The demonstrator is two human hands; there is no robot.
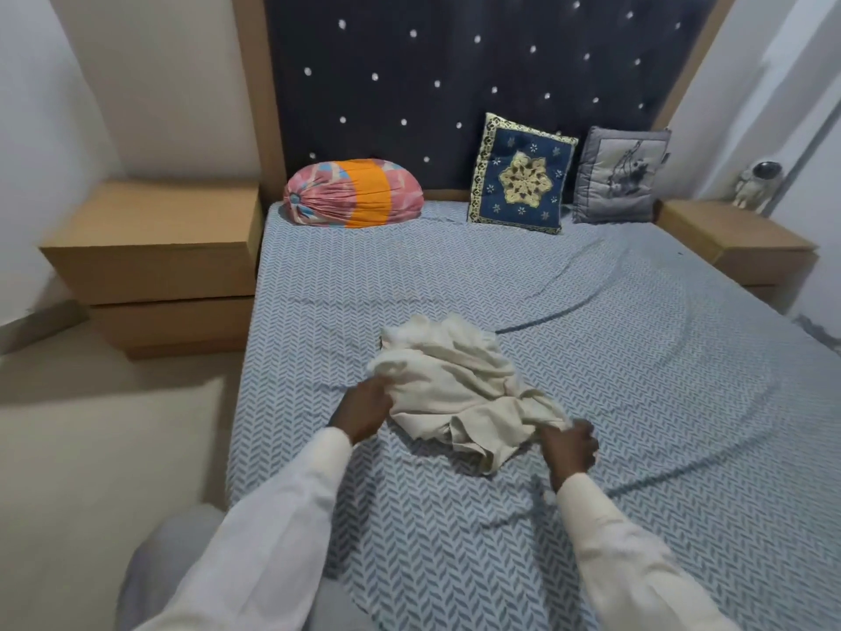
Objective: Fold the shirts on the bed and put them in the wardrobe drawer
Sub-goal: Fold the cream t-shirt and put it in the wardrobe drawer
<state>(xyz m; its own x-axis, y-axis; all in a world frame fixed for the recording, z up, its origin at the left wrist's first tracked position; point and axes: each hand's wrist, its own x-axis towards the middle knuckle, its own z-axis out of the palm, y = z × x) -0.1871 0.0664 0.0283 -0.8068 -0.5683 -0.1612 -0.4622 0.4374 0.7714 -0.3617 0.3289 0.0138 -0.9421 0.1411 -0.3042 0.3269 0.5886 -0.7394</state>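
Head view, I see both arms reaching forward and down over the bed (pixel 614 357), both in pale long sleeves; left hand (pixel 364 409) is out further, wrist angled to the right, back of hand up, holding the left edge of the shirt (pixel 455 384); its fingertips are buried in the cloth so I can't count them, but the grasp looks closed on fabric; right hand (pixel 571 450) sits nearer to me, at the shirt's near right corner, fingers (pixel 587 439) curled tight around a bunched bit of it; the shirt is cream, crumpled in a heap, lying on the patterned sheet about mid-bed, slightly left of centre, part of it lifted between the two hands; I can't make out collar, sleeves or which side is up; picture is soft from motion, the edges bend with the wide lens; both forearms are cut off at the bottom edge; a grey rounded shape at lower left (pixel 173 562) may be a knee, can't confirm; at the head of the bed: an orange and pink bolster (pixel 352 193), a blue cushion (pixel 521 173) with a gold star motif standing upright, a grey cushion (pixel 619 175) beside it, all against a dark dotted headboard (pixel 455 84); a wooden nightstand (pixel 154 248) on the left, another (pixel 737 245) on the right carrying a small astronaut figure (pixel 755 184); the sheet has long creases running right of the shirt.
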